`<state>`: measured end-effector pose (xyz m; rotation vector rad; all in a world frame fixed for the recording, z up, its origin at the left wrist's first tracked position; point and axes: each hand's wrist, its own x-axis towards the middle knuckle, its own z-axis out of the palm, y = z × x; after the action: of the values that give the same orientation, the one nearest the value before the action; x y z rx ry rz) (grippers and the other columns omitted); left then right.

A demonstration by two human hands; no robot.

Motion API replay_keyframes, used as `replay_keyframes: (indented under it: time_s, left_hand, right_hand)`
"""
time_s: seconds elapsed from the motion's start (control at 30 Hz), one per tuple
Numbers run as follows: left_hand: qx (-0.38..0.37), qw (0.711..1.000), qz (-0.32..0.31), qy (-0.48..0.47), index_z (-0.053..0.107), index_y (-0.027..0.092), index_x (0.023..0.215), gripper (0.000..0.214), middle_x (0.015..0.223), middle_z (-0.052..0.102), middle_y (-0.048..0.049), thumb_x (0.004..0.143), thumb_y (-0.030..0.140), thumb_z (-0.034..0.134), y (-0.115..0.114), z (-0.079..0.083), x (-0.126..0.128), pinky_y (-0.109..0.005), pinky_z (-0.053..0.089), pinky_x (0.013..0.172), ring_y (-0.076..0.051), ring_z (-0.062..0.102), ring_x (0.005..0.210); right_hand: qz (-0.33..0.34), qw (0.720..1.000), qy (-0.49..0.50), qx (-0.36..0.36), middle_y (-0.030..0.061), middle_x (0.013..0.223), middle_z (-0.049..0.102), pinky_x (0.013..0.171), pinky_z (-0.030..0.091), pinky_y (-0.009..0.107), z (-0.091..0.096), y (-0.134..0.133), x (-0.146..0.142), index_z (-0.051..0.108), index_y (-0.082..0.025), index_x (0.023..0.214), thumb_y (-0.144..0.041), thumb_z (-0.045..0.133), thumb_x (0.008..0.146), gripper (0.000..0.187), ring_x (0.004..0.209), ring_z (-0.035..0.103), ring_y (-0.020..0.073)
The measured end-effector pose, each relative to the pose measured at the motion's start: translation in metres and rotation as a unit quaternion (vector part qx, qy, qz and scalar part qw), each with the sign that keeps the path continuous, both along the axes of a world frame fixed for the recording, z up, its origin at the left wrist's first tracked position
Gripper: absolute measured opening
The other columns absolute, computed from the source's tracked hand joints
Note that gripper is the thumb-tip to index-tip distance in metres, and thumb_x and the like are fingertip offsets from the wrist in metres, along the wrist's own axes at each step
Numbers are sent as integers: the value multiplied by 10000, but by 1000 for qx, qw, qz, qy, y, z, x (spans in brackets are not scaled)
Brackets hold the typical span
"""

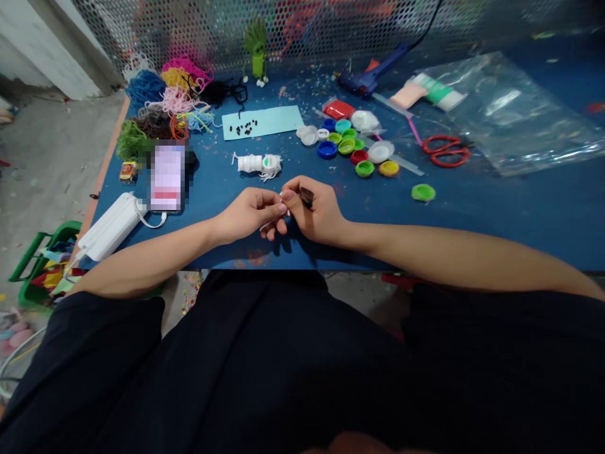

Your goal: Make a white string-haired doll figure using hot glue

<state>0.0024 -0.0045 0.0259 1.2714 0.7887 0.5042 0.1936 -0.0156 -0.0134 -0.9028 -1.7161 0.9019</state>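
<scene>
Both of my hands meet near the front edge of the blue table (472,208). My left hand (248,214) pinches a thin white strand (283,194) between thumb and fingers. My right hand (316,211) is closed too, touching the same strand, with a small dark object (307,197) in its fingers. Just beyond my hands lies a small figure wound in white yarn (259,164). A cluster of coloured bottle caps (350,146) sits farther right.
Piles of coloured yarn (161,107) lie back left, beside a phone (166,178) and white power bank (111,227). Light blue paper with dark beads (262,122), a glue gun (371,77), red scissors (447,150), a clear bag (510,107) and a lone green cap (423,192).
</scene>
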Motion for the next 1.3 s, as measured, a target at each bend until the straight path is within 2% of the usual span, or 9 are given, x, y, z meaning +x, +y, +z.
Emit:
replay_keyframes:
  time_s: [0.2, 0.33, 0.53, 0.63, 0.77, 1.0, 1.07, 1.17, 1.3]
  left_hand:
    - [-1, 1000, 15, 1, 717, 82, 920, 190, 834, 821, -90, 1055, 207, 673, 1, -2, -1, -167, 552, 562, -83, 738, 596]
    - [-2, 1000, 13, 4, 714, 85, 890, 186, 865, 834, -110, 1021, 217, 724, 2, -5, 0, -181, 576, 597, -107, 772, 656]
    - [30, 999, 1, 20, 726, 87, 866, 231, 807, 821, -106, 1002, 272, 754, 4, -2, -2, -188, 574, 596, -99, 735, 605]
    - [109, 992, 9, 59, 729, 101, 832, 245, 783, 810, -89, 1014, 264, 715, 6, -3, -6, -178, 557, 598, -100, 740, 619]
    - [246, 959, 0, 142, 727, 124, 802, 253, 723, 779, -45, 1014, 256, 687, 8, -5, -12, -160, 488, 586, -98, 734, 627]
    - [389, 896, -22, 214, 697, 141, 723, 286, 667, 745, -17, 1000, 211, 679, 7, -5, -13, -198, 370, 603, -68, 604, 573]
    - [383, 898, -28, 214, 694, 141, 723, 261, 659, 739, -10, 981, 178, 672, 6, -3, -12, -201, 357, 593, -66, 586, 567]
    - [344, 918, -26, 198, 715, 137, 774, 238, 660, 740, -10, 993, 182, 633, 7, 0, -11, -191, 377, 582, -65, 577, 554]
    - [227, 965, -15, 133, 765, 108, 1043, 222, 719, 766, -28, 1025, 158, 549, 13, -1, -13, -183, 434, 548, -62, 572, 510]
  right_hand:
    - [-22, 999, -2, 39, -6, 709, 558, 555, 363, 245, -3, 3, 0, 586, -191, 903, -706, 570, 1056, 537, 590, 430, 83]
    - [-17, 999, -19, 45, -14, 695, 549, 557, 365, 244, -6, 4, 1, 588, -189, 900, -659, 585, 1065, 498, 577, 405, 79]
    - [-9, 998, -11, 57, 29, 790, 675, 607, 438, 252, -5, 3, 6, 664, -186, 985, -603, 587, 1081, 435, 631, 543, 103]
    - [18, 993, -74, 89, 68, 871, 745, 690, 506, 289, -4, 6, 14, 753, -194, 1095, -593, 631, 1056, 419, 713, 629, 143]
    - [41, 980, -137, 138, 110, 987, 804, 800, 554, 341, -6, 12, 22, 817, -208, 1095, -545, 636, 1051, 385, 868, 722, 206]
    - [46, 972, -161, 167, 90, 893, 786, 732, 502, 312, -5, 15, 24, 817, -202, 965, -379, 666, 1024, 240, 791, 698, 189]
    - [44, 975, -157, 148, 77, 863, 767, 708, 475, 299, -3, 15, 23, 798, -193, 934, -367, 678, 1003, 223, 751, 658, 169]
    - [34, 990, -120, 68, 40, 784, 712, 631, 412, 273, 0, 16, 23, 765, -172, 896, -369, 719, 955, 210, 659, 553, 125]
    - [11, 998, -69, -10, -6, 664, 580, 579, 335, 266, 5, 16, 23, 721, -161, 824, -392, 744, 927, 254, 611, 441, 99]
